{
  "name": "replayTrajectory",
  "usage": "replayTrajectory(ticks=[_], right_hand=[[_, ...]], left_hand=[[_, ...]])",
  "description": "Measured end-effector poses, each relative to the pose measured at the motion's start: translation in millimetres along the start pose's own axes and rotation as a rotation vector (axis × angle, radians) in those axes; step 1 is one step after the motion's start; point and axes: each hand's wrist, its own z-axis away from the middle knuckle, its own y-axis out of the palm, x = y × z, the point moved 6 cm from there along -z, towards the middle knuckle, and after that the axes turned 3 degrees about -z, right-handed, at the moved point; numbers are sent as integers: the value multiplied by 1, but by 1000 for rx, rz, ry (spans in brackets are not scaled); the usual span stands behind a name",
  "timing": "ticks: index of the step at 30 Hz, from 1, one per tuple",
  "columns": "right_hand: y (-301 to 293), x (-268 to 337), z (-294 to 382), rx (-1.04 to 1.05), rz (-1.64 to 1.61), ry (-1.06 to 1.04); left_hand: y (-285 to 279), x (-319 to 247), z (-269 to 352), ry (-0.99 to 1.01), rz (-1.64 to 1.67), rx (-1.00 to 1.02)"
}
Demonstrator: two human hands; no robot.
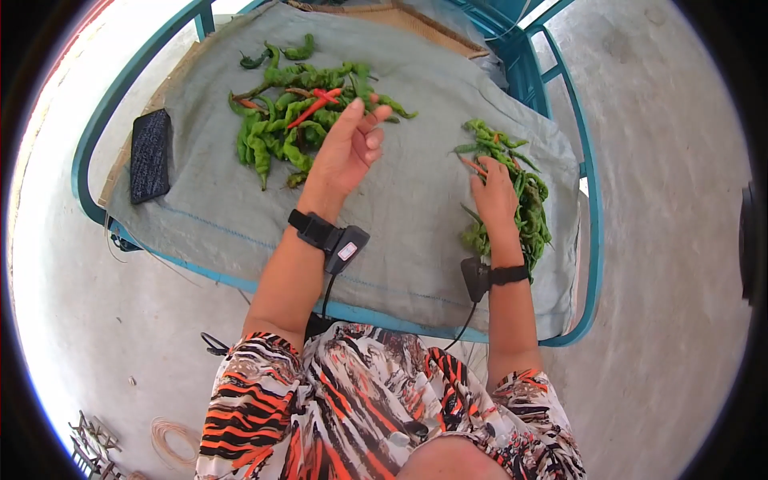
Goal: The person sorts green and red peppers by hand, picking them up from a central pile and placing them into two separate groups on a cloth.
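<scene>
A larger pile of twisted green chili peppers (264, 135) with a few red ones lies on a grey cloth (396, 198). Over its right side is my left hand (354, 141), palm partly turned up, thumb and fingers raised near a blurred green pepper; whether it holds that pepper is unclear. A red chili pepper (312, 111) lies just left of my fingers. At the right, my right hand (497, 189) reaches over a second, smaller pile of green peppers (534, 210). Its fingertips are beside a reddish pepper (474, 166); a grip on it cannot be made out.
A black phone-like slab (150, 156) lies at the cloth's left. The blue metal frame (594, 240) curves around the cloth. Beyond the far edge is a woven mat (414, 24). Black straps with small devices and cables are on both wrists. A coiled cord (174, 441) lies on the floor.
</scene>
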Motion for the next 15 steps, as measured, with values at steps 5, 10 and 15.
replayTrajectory(ticks=[5,10,15], right_hand=[[23,-29,-20,122,235,74],[20,-9,-16,135,171,9],[-7,54,-6,-45,-153,-87]], left_hand=[[0,-1,-3,-92,453,19],[11,8,0,-186,282,170],[11,29,6,-304,-156,229]])
